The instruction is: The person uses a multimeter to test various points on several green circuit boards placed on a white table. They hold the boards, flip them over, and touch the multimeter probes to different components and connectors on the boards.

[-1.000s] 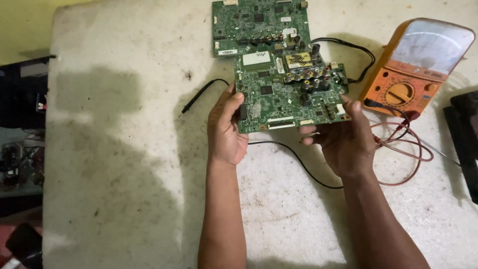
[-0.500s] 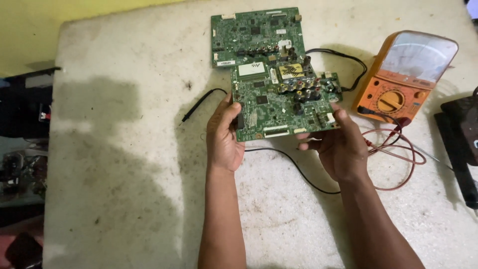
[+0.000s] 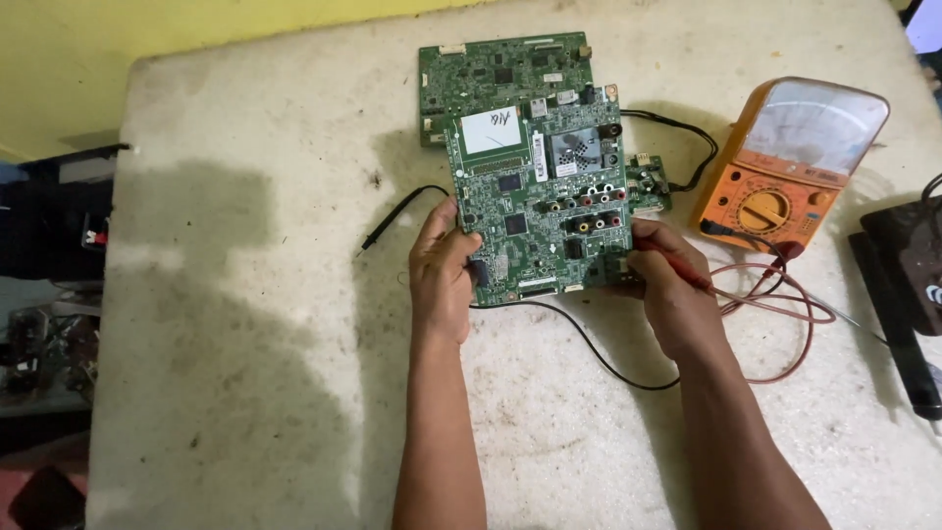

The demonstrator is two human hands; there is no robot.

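A green circuit board (image 3: 535,191) is lifted and tilted towards me above the white table (image 3: 245,294). My left hand (image 3: 444,270) grips its lower left edge. My right hand (image 3: 667,290) holds its lower right corner, and a red probe lies along that hand's fingers. A second green circuit board (image 3: 491,74) lies flat on the table behind the held one. The black probe (image 3: 392,211) lies on the table left of my left hand, its black lead running under the board.
An orange analogue multimeter (image 3: 790,167) stands at the right, with red leads (image 3: 775,304) looped in front of it. Dark objects (image 3: 908,285) sit at the table's right edge. Black equipment (image 3: 54,221) is beside the table's left edge.
Both hands have tilted the held board up so its face turns towards me. It now covers more of the board behind it.
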